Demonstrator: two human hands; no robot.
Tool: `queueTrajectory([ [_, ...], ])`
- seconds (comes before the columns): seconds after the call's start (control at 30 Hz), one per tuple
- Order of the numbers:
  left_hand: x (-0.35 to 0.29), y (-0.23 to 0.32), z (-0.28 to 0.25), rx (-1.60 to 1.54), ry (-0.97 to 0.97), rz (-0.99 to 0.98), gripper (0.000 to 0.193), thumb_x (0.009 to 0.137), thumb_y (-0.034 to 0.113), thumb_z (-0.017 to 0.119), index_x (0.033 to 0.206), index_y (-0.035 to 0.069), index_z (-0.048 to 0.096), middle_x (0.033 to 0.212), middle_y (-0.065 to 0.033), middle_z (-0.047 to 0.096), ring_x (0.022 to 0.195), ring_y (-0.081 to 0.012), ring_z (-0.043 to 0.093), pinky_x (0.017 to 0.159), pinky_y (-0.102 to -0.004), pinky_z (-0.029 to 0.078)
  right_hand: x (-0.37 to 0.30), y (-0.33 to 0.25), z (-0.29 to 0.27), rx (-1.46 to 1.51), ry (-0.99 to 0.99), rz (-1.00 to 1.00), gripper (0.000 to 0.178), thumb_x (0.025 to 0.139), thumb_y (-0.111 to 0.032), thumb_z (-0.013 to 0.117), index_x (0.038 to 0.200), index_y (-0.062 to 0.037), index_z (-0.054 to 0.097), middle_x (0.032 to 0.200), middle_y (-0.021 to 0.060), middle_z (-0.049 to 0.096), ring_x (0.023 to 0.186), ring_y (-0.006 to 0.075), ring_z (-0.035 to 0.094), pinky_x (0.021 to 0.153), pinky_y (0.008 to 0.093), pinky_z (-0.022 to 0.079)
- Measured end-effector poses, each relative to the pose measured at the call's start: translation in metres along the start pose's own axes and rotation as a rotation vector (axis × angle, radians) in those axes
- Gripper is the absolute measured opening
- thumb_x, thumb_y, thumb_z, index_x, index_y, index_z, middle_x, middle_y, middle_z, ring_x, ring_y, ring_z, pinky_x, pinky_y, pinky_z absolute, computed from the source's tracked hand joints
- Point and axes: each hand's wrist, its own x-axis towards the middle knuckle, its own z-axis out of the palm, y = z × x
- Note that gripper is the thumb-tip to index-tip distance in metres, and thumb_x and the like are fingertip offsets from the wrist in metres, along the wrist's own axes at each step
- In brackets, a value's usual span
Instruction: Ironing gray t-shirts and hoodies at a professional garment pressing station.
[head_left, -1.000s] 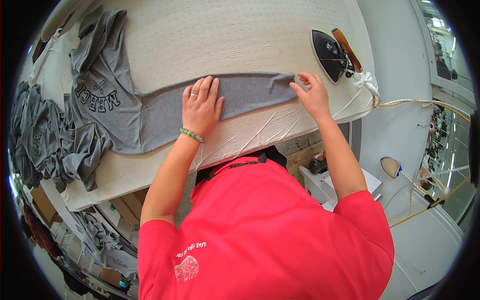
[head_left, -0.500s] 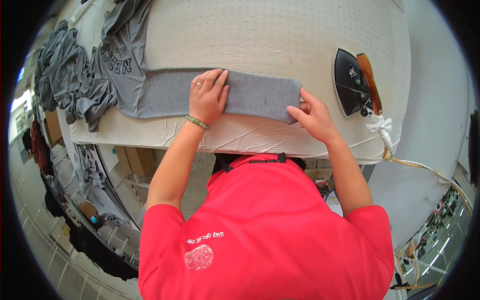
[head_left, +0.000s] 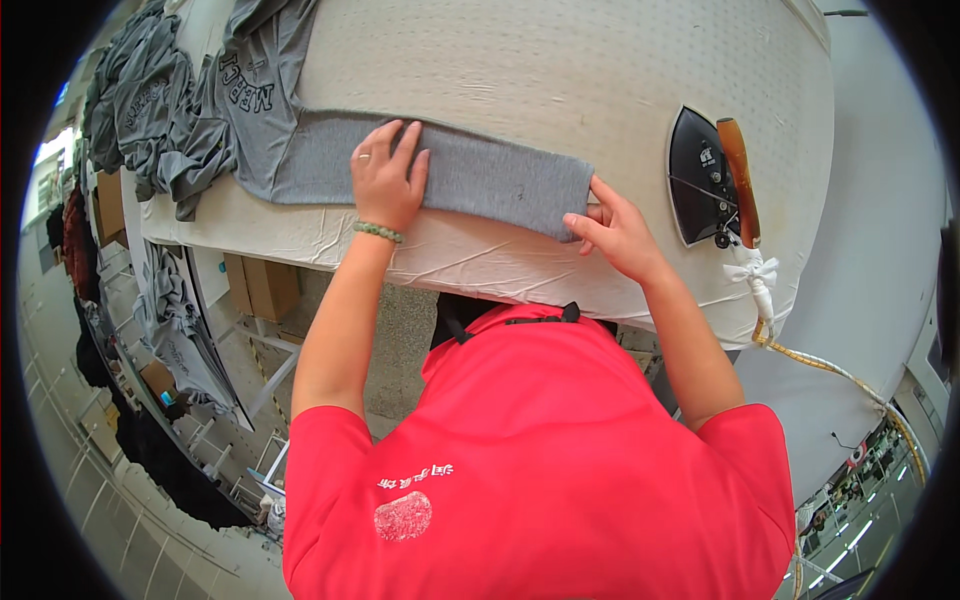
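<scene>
A grey garment sleeve [head_left: 480, 172] stretches flat across the padded table towards the right. It joins the grey printed top [head_left: 262, 150] at the left. My left hand [head_left: 388, 180], with a ring and a green bead bracelet, rests on the middle of the sleeve, fingers spread at its far edge. My right hand [head_left: 622, 232] grips the sleeve's end between thumb and fingers. The fingers behind the cloth are partly hidden. To the right of that hand, an iron [head_left: 697, 180] with a wooden handle [head_left: 737, 175] lies on the table, touched by neither hand.
Crumpled grey garments [head_left: 145, 95] heap at the table's far left. A cord [head_left: 810, 358] runs from the iron over the right edge. Below the left edge are a cardboard box [head_left: 262, 288] and a hanging grey garment [head_left: 185, 330]. The table's cover [head_left: 450, 250] is wrinkled near the front.
My left hand has slid left along the sleeve. The right hand keeps its hold on the sleeve's end, which now slants more towards me. The whole view has turned slightly.
</scene>
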Motion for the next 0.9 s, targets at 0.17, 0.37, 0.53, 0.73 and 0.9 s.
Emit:
queueTrajectory([
  [0.17, 0.001, 0.064, 0.028, -0.229, -0.171, 0.269, 0.052, 0.093, 0.027, 0.075, 0.141, 0.009, 0.066, 0.141, -0.0099, 0.062, 0.133, -0.0285, 0.058, 0.118, -0.0490, 0.041, 0.012, 0.016, -0.008, -0.036, 0.046, 0.072, 0.074, 0.100, -0.018, 0.076, 0.161, 0.0038, 0.041, 0.098, 0.0057, 0.074, 0.080, 0.0084, 0.064, 0.065, 0.0262, 0.055],
  [0.37, 0.000, 0.111, 0.042, -0.397, -0.182, 0.295, 0.052, 0.093, 0.022, 0.072, 0.141, 0.002, 0.064, 0.145, -0.0128, 0.060, 0.140, -0.0308, 0.055, 0.125, -0.0500, 0.038, 0.010, 0.032, 0.003, -0.246, 0.267, -0.068, 0.068, 0.099, -0.013, 0.076, 0.159, 0.0011, 0.046, 0.088, 0.0067, 0.075, 0.073, 0.0103, 0.066, 0.067, 0.0292, 0.058],
  [0.53, 0.001, 0.114, 0.048, -0.375, -0.261, 0.358, 0.054, 0.096, 0.017, 0.066, 0.148, 0.002, 0.060, 0.156, -0.0129, 0.056, 0.148, -0.0319, 0.051, 0.128, -0.0490, 0.036, 0.000, 0.039, 0.021, -0.413, 0.490, -0.284, 0.047, 0.097, -0.009, 0.075, 0.141, -0.0052, 0.062, 0.087, 0.0097, 0.075, 0.075, 0.0160, 0.074, 0.068, 0.0322, 0.059],
  [0.73, 0.001, 0.126, 0.055, -0.282, -0.349, 0.341, 0.066, 0.104, 0.036, 0.063, 0.161, 0.008, 0.048, 0.172, -0.0076, 0.041, 0.161, -0.0278, 0.035, 0.133, -0.0478, 0.026, -0.005, 0.038, 0.017, -0.928, 0.452, -0.251, 0.023, 0.097, -0.015, 0.076, 0.118, -0.0080, 0.071, 0.091, 0.0133, 0.076, 0.075, 0.0264, 0.074, 0.068, 0.0386, 0.058],
  [0.9, 0.005, 0.127, 0.049, -0.314, -0.398, 0.317, 0.078, 0.101, 0.050, 0.064, 0.166, 0.011, 0.042, 0.176, -0.0074, 0.034, 0.164, -0.0284, 0.027, 0.134, -0.0479, 0.020, -0.039, -0.026, -0.027, -1.184, 0.529, -0.641, 0.020, 0.095, -0.012, 0.074, 0.115, -0.0078, 0.073, 0.101, 0.0124, 0.076, 0.088, 0.0332, 0.072, 0.081, 0.0440, 0.057],
])
